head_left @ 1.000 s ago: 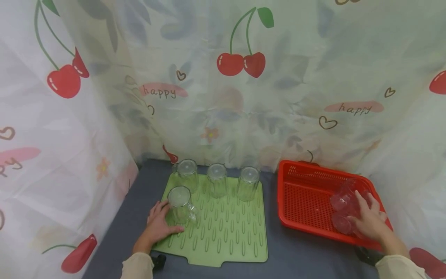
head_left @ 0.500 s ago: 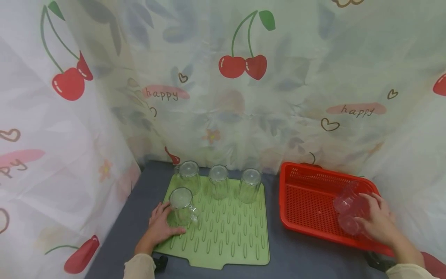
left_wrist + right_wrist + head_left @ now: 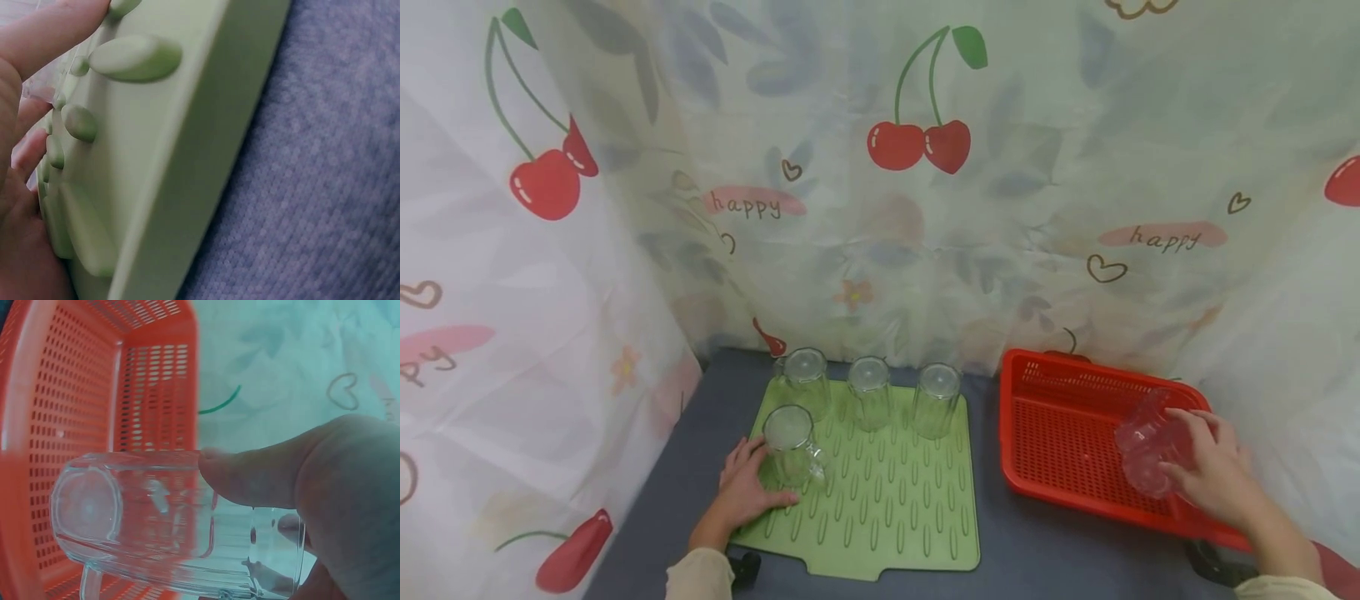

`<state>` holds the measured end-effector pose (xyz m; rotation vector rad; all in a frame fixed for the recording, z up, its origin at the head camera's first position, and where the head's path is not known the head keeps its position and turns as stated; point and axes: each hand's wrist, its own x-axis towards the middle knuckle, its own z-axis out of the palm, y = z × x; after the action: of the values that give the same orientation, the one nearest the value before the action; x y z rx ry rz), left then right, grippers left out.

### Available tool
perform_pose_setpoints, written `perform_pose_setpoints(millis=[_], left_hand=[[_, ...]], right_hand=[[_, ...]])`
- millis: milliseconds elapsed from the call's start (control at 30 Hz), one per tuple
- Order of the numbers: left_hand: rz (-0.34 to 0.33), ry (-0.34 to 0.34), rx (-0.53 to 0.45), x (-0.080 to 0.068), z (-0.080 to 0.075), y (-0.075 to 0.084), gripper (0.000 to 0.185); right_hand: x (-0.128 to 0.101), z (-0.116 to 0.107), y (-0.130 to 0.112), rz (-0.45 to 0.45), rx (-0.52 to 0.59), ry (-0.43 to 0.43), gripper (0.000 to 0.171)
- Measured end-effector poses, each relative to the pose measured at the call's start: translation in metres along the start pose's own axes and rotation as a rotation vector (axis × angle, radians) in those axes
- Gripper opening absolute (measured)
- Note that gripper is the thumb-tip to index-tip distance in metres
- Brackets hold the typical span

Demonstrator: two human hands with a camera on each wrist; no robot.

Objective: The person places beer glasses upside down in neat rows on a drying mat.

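Observation:
My left hand (image 3: 745, 492) rests on the green ribbed drying mat (image 3: 902, 517). Its thumb lies along the mat and its fingers reach beside an upside-down glass mug (image 3: 790, 446), whose handle points right. In the left wrist view the thumb (image 3: 56, 31) extends over the mat's ridges. Inside the red basket (image 3: 1060, 492), my right hand (image 3: 1217, 471) grips a clear glass mug (image 3: 144, 512). Thumb and fingers hold it near its mouth. The mug lies sideways, base toward the basket's mesh; part of its handle shows below. More clear glass overlaps it in the head view.
Three more glass mugs stand upside down along the mat's back edge: left (image 3: 807, 387), middle (image 3: 870, 396) and right (image 3: 936, 404). A dark grey cloth (image 3: 1022, 550) covers the table. A patterned curtain (image 3: 925, 275) encloses the back and sides.
The right hand has shifted slightly right and its fingers have closed in on the mug, which has turned a little in the basket. The left hand stays put beside its mug.

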<state>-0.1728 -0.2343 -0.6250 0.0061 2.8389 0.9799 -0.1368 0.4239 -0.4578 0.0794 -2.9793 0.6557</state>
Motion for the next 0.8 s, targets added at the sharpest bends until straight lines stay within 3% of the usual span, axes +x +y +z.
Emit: perform_pose_setpoints(millis=[333, 500, 800], left_hand=[[-0.007, -0.018, -0.002, -0.001, -0.001, 0.000, 0.108], [-0.014, -0.023, 0.002, -0.002, -0.001, 0.001, 0.109], [-0.005, -0.011, -0.016, 0.000, -0.001, 0.001, 0.110]], right_hand=[[-0.002, -0.013, -0.021, -0.114, 0.008, 0.100, 0.083], [-0.002, -0.019, -0.035, -0.114, 0.020, 0.108, 0.081], [-0.001, -0.023, -0.054, -0.104, 0.103, 0.218, 0.078]])
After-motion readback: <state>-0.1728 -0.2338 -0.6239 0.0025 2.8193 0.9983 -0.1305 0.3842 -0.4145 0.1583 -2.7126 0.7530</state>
